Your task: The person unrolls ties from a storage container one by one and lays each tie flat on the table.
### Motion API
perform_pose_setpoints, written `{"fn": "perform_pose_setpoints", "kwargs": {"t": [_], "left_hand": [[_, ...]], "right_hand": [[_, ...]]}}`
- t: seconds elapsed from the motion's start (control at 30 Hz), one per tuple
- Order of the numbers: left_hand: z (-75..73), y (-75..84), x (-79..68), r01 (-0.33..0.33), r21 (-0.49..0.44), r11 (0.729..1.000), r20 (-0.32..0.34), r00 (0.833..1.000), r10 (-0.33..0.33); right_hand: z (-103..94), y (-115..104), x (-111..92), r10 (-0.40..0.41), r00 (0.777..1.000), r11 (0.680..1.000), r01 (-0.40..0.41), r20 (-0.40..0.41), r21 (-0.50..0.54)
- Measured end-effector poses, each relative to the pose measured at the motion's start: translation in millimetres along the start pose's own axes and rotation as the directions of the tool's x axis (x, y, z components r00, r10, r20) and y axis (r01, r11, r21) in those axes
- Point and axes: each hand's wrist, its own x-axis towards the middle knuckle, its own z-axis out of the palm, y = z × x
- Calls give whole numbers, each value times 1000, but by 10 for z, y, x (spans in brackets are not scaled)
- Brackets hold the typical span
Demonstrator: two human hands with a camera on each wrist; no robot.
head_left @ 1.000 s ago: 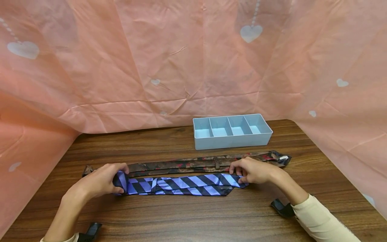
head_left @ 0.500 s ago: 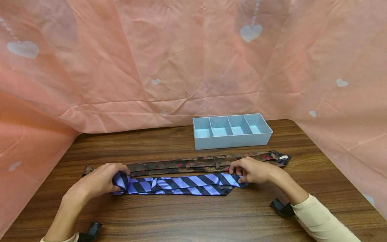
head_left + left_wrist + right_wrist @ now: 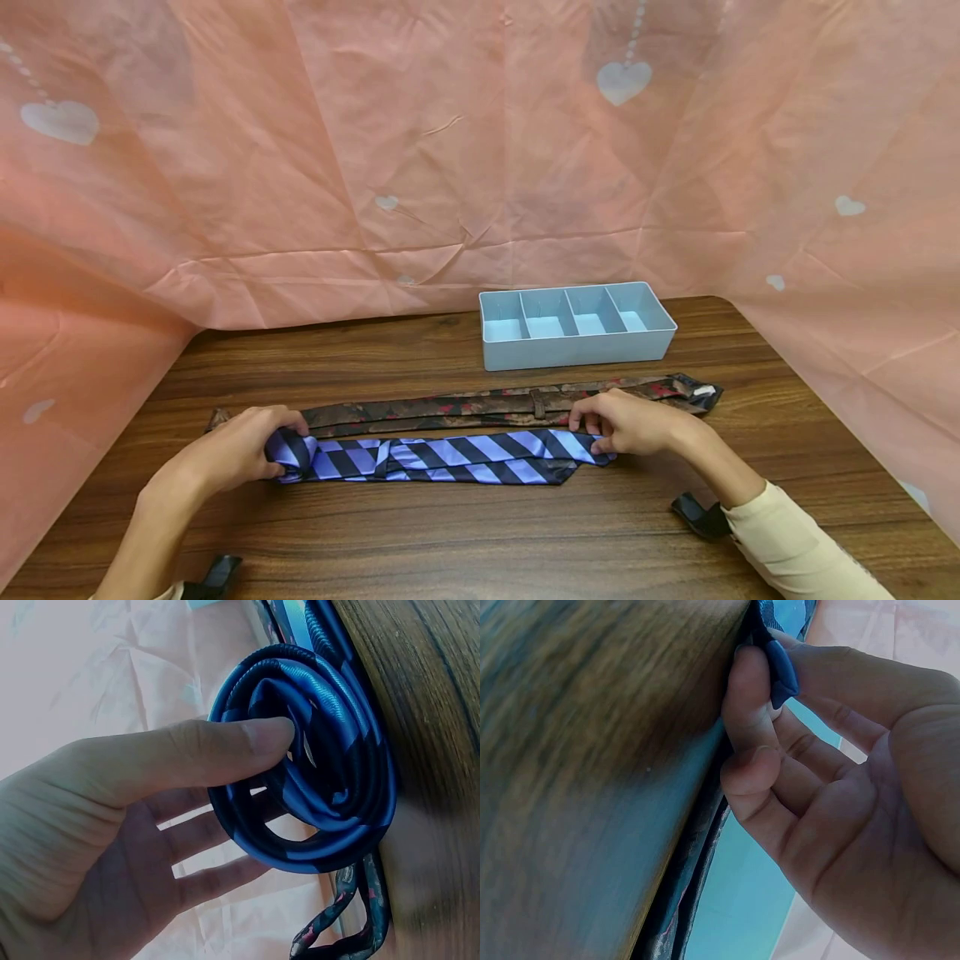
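Note:
A necktie (image 3: 465, 458) in blue and black stripes lies lengthwise on the table, its left part wound into a loose roll (image 3: 294, 454). My left hand (image 3: 236, 446) grips that roll; in the left wrist view the thumb presses into the open coil (image 3: 371, 776) and the other fingers pass behind it. At the opposite end, my right hand (image 3: 626, 421) pinches the tie's tip (image 3: 782, 671) between thumb and forefinger, the remaining fingers curled below. Just behind lies a brown floral necktie (image 3: 450, 411), stretched flat and partly hidden by both hands.
A pale blue tray (image 3: 577, 353) with several compartments stands at the back right of the wooden table (image 3: 465, 542). Pink cloth (image 3: 420, 167) with white hearts hangs around the back and sides.
My left hand has moved slightly left with the roll, which has turned and shows more of its striped side. The right hand has stayed in place.

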Motion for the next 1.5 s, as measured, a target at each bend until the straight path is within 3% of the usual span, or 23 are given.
{"fn": "perform_pose_setpoints", "kwargs": {"t": [0.43, 0.83, 1.17, 1.5], "left_hand": [[104, 37, 62, 24, 36, 999, 3, 1000, -25], [121, 49, 89, 67, -16, 998, 56, 996, -66], [71, -193, 11, -66, -130, 989, -16, 998, 65], [84, -442, -69, -182, -226, 957, -120, 980, 158]], "right_hand": [[2, 7, 4, 1, 1000, 1000, -1, 8, 3], [2, -4, 1, -4, 1000, 1000, 4, -1, 5], [-4, -3, -2, 5, 1000, 1000, -5, 1, 10], [0, -2, -1, -2, 1000, 1000, 2, -7, -6]]}}
